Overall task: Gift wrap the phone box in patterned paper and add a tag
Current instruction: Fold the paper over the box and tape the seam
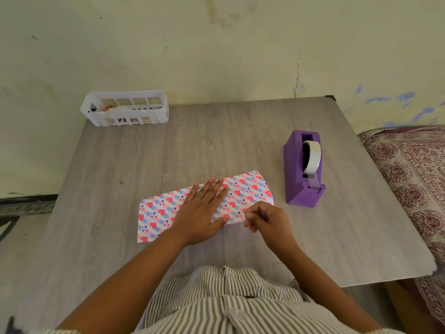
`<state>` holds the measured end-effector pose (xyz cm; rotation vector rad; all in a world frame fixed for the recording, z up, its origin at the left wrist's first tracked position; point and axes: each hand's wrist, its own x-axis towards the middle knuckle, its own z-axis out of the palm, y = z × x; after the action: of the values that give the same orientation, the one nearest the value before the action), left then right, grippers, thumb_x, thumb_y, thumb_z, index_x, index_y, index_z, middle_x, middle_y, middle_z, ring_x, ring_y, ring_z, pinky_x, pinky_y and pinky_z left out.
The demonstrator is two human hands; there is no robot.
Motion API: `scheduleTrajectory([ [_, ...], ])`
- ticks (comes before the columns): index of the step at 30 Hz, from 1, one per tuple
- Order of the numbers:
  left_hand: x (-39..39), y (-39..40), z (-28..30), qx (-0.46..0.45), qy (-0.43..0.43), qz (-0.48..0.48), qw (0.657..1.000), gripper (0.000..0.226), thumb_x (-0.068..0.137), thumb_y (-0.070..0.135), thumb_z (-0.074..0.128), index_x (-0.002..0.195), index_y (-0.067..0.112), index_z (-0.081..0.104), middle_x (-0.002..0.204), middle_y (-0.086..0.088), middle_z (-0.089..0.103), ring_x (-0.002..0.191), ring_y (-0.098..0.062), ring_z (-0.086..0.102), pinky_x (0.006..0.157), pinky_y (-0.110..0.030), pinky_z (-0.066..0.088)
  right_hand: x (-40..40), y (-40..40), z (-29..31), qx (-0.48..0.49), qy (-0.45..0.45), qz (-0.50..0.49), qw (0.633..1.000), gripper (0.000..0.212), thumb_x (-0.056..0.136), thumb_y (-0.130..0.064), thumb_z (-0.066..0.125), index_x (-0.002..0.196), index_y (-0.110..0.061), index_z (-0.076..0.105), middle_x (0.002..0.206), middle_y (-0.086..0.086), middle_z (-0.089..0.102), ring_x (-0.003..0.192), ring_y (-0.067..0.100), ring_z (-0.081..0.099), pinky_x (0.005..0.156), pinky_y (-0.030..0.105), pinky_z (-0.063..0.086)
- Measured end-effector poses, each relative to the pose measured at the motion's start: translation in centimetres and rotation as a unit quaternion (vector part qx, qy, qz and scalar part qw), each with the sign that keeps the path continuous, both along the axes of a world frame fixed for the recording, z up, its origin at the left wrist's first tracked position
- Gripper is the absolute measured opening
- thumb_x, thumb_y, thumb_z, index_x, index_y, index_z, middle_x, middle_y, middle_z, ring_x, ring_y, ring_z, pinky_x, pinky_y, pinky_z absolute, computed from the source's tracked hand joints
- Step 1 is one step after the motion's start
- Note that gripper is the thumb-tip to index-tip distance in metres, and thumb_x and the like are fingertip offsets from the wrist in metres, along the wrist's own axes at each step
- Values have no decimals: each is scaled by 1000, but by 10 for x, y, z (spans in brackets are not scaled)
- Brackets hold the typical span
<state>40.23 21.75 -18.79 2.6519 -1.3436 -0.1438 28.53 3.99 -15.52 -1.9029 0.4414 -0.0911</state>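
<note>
- The heart-patterned pink and blue wrapped parcel [204, 206] lies mid-table on the grey wood-grain table [216, 145], with bare tabletop at 12 o'clock.
- A purple plastic tape dispenser [304, 168] stands at its 3 o'clock, apart.
- A white slotted plastic basket [125, 107] sits at the 11 o'clock corner.
- The left hand [202, 213] presses flat on the parcel, fingers spread.
- The right hand [266, 219] is curled at the parcel's near right edge; what it pinches, I cannot tell.

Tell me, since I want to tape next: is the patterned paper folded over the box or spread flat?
Folded over: the patterned paper forms a raised bundle under the flat left hand; its ends look unfolded.
</note>
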Motion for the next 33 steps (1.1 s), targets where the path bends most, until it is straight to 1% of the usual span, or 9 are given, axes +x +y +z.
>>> scheduleTrajectory([
  [3,-1,0,-1,10,-21,-6,1000,73,92,64,16,151,23,5,158,1,0,145,-17,-2,116,-40,-3,-5,9,0,66,15,-1,998,11,90,-5,59,82,-5,66,65,1,69,53,12,60,56,24,52],
  [8,-4,-4,4,37,-22,4,999,75,92,61,5,151,15,8,158,-5,3,145,-21,3,118,-45,4,-11,22,-4,138,39,-6,990,13,92,-4,56,83,-1,64,64,3,67,53,14,56,51,24,50],
  [10,-3,-9,6,42,-16,27,999,78,89,62,-3,150,14,5,157,-5,-2,145,-20,0,117,-45,0,-8,24,-4,155,42,-27,987,12,92,-4,56,83,-1,64,63,3,66,52,14,54,49,23,49],
  [12,-1,-13,8,40,-7,43,998,82,85,66,-9,150,16,-2,156,-2,-11,144,-18,-8,115,-41,-10,-5,25,-5,162,44,-36,985,13,92,-5,55,85,1,64,64,4,66,51,15,53,48,24,47],
  [14,0,-15,10,40,7,52,998,81,83,66,-6,149,19,-9,153,3,-21,142,-14,-16,114,-38,-16,-3,27,-8,166,41,-36,985,14,93,-7,55,87,2,64,66,5,66,52,18,52,48,25,46],
  [16,1,-15,11,39,19,56,997,81,81,64,-3,148,21,-12,151,6,-24,141,-10,-20,114,-37,-17,-1,30,-10,176,39,-33,983,14,93,-9,56,86,0,65,66,6,66,52,21,50,48,27,45],
  [20,1,-16,14,25,34,65,997,84,79,65,1,151,21,-3,156,7,-15,143,-10,-14,115,-36,-15,5,38,-15,184,63,-26,981,18,93,-13,57,83,-4,68,65,3,67,52,17,49,49,23,44],
  [25,1,-17,14,6,49,75,996,86,76,67,5,150,24,1,158,7,-7,144,-9,-8,114,-33,-15,10,40,-17,189,77,-31,978,18,93,-13,57,83,-4,69,65,3,67,50,10,50,51,20,44],
  [33,2,-17,14,-36,60,91,993,86,76,68,15,150,24,13,158,6,8,145,-10,5,115,-31,-10,15,43,-22,179,74,-67,979,19,92,-17,58,78,-15,70,70,4,70,51,8,52,55,22,45],
])
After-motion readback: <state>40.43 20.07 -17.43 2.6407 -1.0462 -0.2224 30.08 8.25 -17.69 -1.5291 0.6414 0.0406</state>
